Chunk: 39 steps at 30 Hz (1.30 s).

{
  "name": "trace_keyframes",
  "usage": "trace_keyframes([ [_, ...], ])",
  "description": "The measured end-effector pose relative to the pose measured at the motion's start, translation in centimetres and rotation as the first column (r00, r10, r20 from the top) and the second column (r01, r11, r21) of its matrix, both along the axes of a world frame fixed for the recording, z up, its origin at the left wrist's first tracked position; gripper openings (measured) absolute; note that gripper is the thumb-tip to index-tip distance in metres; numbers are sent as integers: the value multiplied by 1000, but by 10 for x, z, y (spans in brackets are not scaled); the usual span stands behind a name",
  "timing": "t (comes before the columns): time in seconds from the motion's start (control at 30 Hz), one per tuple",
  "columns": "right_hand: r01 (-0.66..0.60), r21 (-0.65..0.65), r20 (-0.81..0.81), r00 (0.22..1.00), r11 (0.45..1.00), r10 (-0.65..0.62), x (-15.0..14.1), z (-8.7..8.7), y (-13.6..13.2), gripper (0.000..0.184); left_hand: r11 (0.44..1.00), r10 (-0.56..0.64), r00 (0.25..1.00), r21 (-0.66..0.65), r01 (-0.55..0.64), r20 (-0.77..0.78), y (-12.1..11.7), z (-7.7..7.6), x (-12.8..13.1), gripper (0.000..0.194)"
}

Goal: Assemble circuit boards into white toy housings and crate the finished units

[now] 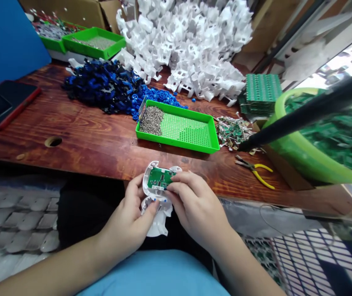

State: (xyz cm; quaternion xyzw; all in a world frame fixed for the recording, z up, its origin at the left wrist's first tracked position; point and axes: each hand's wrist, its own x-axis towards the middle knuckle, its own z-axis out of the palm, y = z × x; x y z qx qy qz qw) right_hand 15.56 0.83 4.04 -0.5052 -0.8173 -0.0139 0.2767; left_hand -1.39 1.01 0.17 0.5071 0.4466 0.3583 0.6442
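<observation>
A white plastic housing [156,222] with an open shell at its top is in front of me, just off the table's front edge. My left hand [135,211] grips its left side, thumb laid across the lower part. Inside the open shell sits a green circuit board [159,179] with small dark chips. My right hand [191,197] has its fingertips pinched at the board's right edge, covering that side of the shell. Small blue spots show on the housing below the board. Whatever lies under the right fingertips is hidden.
On the wooden table [101,139] stands a green tray [178,144] of small screws. Behind are blue parts [101,86] and white housings [188,37]. Yellow-handled pliers [256,169], stacked circuit boards [262,88], a green tub [314,160] and a black bar [311,107] occupy the right.
</observation>
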Motion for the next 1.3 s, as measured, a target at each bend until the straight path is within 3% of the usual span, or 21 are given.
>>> trace_keyframes([
  [0.3,2,-92,83,997,996,6,-3,0,-6,13,1000,-16,997,3,16,81,-10,-8,-2,46],
  [0.5,23,-71,128,992,997,-13,-9,-4,-10,13,1000,0,989,-24,4,148,-11,-7,-1,43],
  [0.67,-36,-100,195,979,994,55,-10,-5,-11,12,995,-39,973,-83,59,228,-10,-4,-4,43],
  [0.9,-58,-71,287,955,996,76,-12,1,-10,14,990,-35,982,-126,59,185,-12,-3,-10,52],
  [1.0,-84,-59,244,965,995,96,-15,1,-12,14,974,34,978,-225,14,208,-8,0,-10,50],
  [1.13,-99,-35,191,976,994,104,-17,0,-17,17,929,126,938,-370,2,323,-2,2,-8,31],
  [1.23,-15,-23,56,998,1000,16,-14,-5,-22,9,911,174,932,-411,-29,319,-1,1,-7,30],
  [1.3,95,-57,-136,985,994,-102,-10,-9,-25,23,915,187,932,-399,-51,310,-2,2,-7,33],
])
